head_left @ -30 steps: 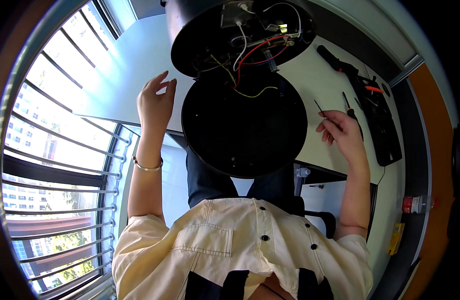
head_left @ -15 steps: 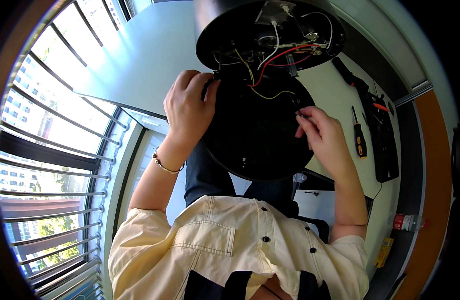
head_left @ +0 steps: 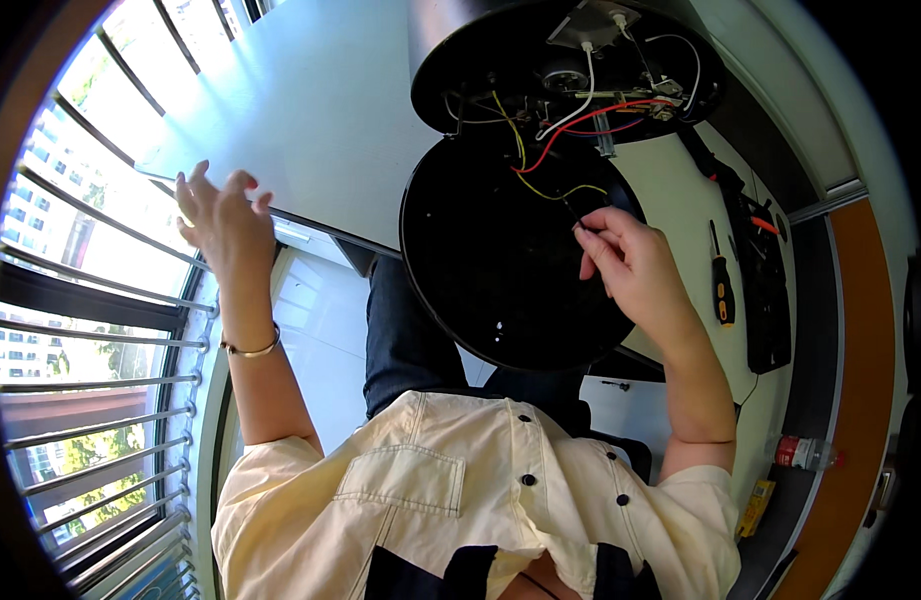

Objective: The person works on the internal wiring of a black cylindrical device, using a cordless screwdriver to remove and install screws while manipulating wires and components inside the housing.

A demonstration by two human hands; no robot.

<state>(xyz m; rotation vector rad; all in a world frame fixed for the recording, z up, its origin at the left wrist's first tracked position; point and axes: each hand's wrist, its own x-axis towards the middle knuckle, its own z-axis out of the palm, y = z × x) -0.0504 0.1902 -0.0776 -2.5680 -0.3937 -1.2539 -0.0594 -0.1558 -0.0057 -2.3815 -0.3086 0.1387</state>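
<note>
My left hand (head_left: pixel 228 222) is raised off the table's left edge, fingers spread and nothing in them. My right hand (head_left: pixel 625 250) pinches a thin dark rod-like piece (head_left: pixel 571 211) over a black round cover (head_left: pixel 500 290); its exact kind is too small to tell. The cover lies tilted toward my lap, below a black cylindrical appliance housing (head_left: pixel 445 50) on its side. Inside the housing's open end are a red wire (head_left: pixel 550 147), white wires (head_left: pixel 586 85) and metal brackets. A yellow-green wire (head_left: pixel 532 186) runs down across the cover, ending near my right fingertips.
A black-and-yellow screwdriver (head_left: pixel 721 290) and a black tool pouch (head_left: pixel 768 310) lie on the table's right part. A plastic bottle (head_left: pixel 805 453) and a yellow box (head_left: pixel 756 507) are farther right. The pale tabletop (head_left: pixel 310 110) extends left toward a barred window (head_left: pixel 100 360).
My left hand has left the cover's upper left edge and swung left, its fingers opening. My right hand has shifted slightly left, still pinching. The view has turned a little.
</note>
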